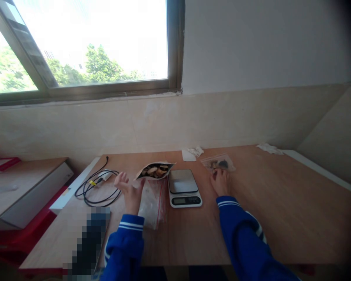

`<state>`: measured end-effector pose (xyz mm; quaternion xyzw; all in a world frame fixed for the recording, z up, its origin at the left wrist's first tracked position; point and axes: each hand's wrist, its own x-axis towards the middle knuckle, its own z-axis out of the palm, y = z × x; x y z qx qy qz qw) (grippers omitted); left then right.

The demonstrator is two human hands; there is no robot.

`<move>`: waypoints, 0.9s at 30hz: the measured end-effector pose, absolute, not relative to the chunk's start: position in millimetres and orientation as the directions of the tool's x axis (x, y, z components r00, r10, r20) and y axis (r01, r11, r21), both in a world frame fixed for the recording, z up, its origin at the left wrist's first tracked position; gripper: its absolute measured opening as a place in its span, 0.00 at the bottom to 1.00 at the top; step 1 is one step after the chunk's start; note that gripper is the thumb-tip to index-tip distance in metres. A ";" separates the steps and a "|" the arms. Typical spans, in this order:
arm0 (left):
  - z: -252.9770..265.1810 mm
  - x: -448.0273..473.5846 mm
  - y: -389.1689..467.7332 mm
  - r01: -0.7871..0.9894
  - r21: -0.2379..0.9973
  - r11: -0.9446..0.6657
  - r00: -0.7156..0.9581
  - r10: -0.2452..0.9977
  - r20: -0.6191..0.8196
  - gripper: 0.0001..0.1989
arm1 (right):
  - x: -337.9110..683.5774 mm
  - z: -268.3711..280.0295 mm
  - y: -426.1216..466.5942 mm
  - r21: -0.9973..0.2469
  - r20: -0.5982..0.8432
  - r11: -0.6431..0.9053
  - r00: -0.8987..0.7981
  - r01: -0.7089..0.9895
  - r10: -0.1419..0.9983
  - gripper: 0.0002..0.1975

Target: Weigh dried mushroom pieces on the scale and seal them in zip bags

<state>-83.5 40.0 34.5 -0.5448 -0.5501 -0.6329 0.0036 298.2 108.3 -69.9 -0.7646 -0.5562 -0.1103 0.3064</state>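
My left hand (129, 192) is raised beside an open pouch (139, 174), its fingers apart and holding nothing. Brown dried slices (156, 171) fill the pouch's mouth. Under and right of that hand lie clear zip bags (150, 205) with red seal strips. A white kitchen scale (187, 187) with a metal plate sits between my hands, nothing on its plate. My right hand (221, 182) has its fingers curled on the near edge of a small clear zip bag (229, 164), which lies flat with brown and dark pieces inside.
A coiled black cable (98, 203) and a white adapter (106, 175) lie on the left. A dark, blurred-out flat device (90, 242) rests at the front left. Crumpled tissue (196, 151) and a white paper (188, 155) are by the wall; more tissue (269, 148) lies farther right.
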 end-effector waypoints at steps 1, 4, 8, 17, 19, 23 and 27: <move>37.5 -91.4 52.3 0.590 0.708 -0.389 -0.408 0.613 0.676 0.43 | 297.7 -69.8 108.9 -0.350 0.508 -0.189 0.356 0.917 0.785 0.16; 49.2 -109.6 87.4 0.541 0.738 -0.403 -0.282 0.740 0.611 0.30 | 296.8 -68.4 110.3 -0.358 0.499 -0.191 0.360 0.914 0.789 0.16; 62.8 -116.8 122.9 0.394 0.857 -0.332 -0.201 0.879 0.432 0.21 | 296.3 -66.5 111.0 -0.351 0.482 -0.197 0.357 0.915 0.800 0.16; 79.4 -115.7 144.1 0.253 0.945 -0.207 -0.269 0.924 0.274 0.26 | 296.7 -67.5 112.2 -0.355 0.483 -0.203 0.365 0.913 0.796 0.16; 80.3 -118.0 144.1 0.269 0.942 -0.199 -0.258 0.928 0.270 0.26 | 296.9 -67.6 112.5 -0.352 0.473 -0.209 0.366 0.912 0.802 0.16; 76.8 -120.5 143.1 0.318 0.921 -0.226 -0.220 0.927 0.304 0.24 | 297.2 -68.2 112.7 -0.337 0.491 -0.211 0.363 0.917 0.792 0.15; 70.4 -119.3 134.8 0.405 0.878 -0.255 -0.270 0.884 0.382 0.19 | 297.9 -68.6 112.4 -0.344 0.538 -0.189 0.358 0.920 0.763 0.14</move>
